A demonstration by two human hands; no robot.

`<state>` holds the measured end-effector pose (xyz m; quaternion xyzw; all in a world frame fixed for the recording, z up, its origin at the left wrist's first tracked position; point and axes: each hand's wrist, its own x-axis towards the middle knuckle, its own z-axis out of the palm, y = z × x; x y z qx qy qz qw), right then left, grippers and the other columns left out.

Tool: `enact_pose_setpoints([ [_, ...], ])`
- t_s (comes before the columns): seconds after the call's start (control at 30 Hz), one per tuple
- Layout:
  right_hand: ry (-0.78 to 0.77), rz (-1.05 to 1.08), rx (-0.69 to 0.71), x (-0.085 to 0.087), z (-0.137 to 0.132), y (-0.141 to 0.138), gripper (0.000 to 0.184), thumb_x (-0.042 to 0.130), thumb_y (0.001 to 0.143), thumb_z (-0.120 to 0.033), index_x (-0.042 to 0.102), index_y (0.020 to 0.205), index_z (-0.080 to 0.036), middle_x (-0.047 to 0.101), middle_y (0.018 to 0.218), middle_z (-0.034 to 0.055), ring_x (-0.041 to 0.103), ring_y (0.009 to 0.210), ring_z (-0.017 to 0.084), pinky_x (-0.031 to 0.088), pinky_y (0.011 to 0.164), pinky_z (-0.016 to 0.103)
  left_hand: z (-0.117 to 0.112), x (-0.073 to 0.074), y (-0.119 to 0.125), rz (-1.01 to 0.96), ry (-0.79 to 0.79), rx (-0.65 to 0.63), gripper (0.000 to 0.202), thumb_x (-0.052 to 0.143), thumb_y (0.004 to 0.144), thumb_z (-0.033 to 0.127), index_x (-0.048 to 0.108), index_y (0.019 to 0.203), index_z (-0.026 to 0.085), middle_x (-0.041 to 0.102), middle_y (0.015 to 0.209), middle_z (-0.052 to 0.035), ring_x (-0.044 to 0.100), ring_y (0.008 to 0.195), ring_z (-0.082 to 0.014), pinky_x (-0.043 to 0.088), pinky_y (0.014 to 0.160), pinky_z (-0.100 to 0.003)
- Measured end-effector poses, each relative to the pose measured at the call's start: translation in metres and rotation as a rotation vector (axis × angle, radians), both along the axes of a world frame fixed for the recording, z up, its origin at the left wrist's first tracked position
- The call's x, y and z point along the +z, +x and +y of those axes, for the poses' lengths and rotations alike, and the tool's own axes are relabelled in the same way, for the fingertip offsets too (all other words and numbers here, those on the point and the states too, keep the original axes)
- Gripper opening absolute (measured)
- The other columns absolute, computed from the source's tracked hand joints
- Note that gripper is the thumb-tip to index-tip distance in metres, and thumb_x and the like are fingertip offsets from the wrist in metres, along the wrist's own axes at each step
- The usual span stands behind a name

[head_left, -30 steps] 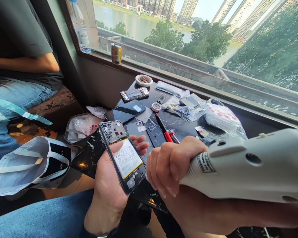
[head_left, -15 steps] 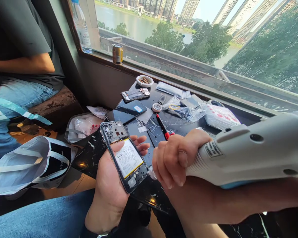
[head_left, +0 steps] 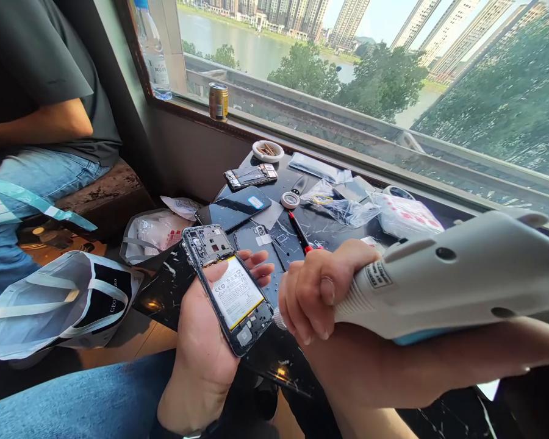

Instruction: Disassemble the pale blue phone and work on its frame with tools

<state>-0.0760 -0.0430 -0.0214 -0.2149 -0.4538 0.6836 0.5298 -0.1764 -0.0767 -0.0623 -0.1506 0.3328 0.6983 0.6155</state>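
Note:
In my left hand [head_left: 205, 341] lies an opened smartphone [head_left: 231, 286], its back off. The thumb rests across it and the other fingers show past its far edge. A white battery label, a dark upper board cover and a lower board are exposed. My right hand [head_left: 315, 286] is wrapped round the ribbed neck of a large white handheld tool [head_left: 439, 277] with a blue underside; I cannot make out its exact kind. Its pale ribbed tip [head_left: 280, 318] is at the phone's lower right edge; whether they touch is unclear.
On the black marbled table are a phone back cover [head_left: 254, 241], a dark phone [head_left: 235, 206], another opened phone [head_left: 251, 175], a red-black pen-like tool [head_left: 299, 231], a tape roll [head_left: 290, 199], an ashtray [head_left: 268, 151] and plastic packages [head_left: 407, 213]. A seated person [head_left: 32, 122] and bags [head_left: 64, 311] are left.
The white tool's body has shifted slightly to the left and down, my right hand moving a little with it. The left hand and phone are nearly unchanged.

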Motion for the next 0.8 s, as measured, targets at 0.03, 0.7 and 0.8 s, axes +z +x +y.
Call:
enact_pose_setpoints([
  [0.03, 0.016, 0.004, -0.019, 0.000, 0.000, -0.001, 0.039, 0.072, 0.083, -0.055, 0.058, 0.064, -0.024, 0.045, 0.048, -0.0051, 0.043, 0.037, 0.012, 0.043, 0.041, 0.029, 0.001, 0.001, 0.000, 0.019, -0.012, 0.011, 0.025, 0.055, 0.084, 0.023, 0.068, 0.099, 0.009, 0.074, 0.104, -0.0166, 0.073, 0.084, -0.0234, 0.059, 0.082, -0.036],
  [0.7, 0.092, 0.147, -0.111, -0.010, 0.009, 0.001, 0.063, 0.050, 0.084, -0.080, 0.062, 0.068, -0.021, 0.043, 0.048, -0.0039, 0.041, 0.038, 0.012, 0.037, 0.039, 0.026, -0.007, -0.006, -0.003, 0.263, 0.105, 0.103, 0.031, 0.054, 0.084, 0.029, 0.075, 0.097, 0.011, 0.078, 0.099, -0.0143, 0.075, 0.084, -0.0238, 0.061, 0.077, -0.034],
  [0.8, 0.086, 0.151, -0.109, -0.010, 0.008, 0.001, 0.062, 0.049, 0.084, -0.080, 0.062, 0.069, -0.021, 0.045, 0.050, -0.0035, 0.043, 0.039, 0.012, 0.038, 0.038, 0.026, -0.006, -0.006, -0.003, 0.253, 0.106, 0.104, 0.031, 0.053, 0.084, 0.028, 0.075, 0.098, 0.010, 0.078, 0.100, -0.0151, 0.075, 0.084, -0.0243, 0.061, 0.077, -0.034],
])
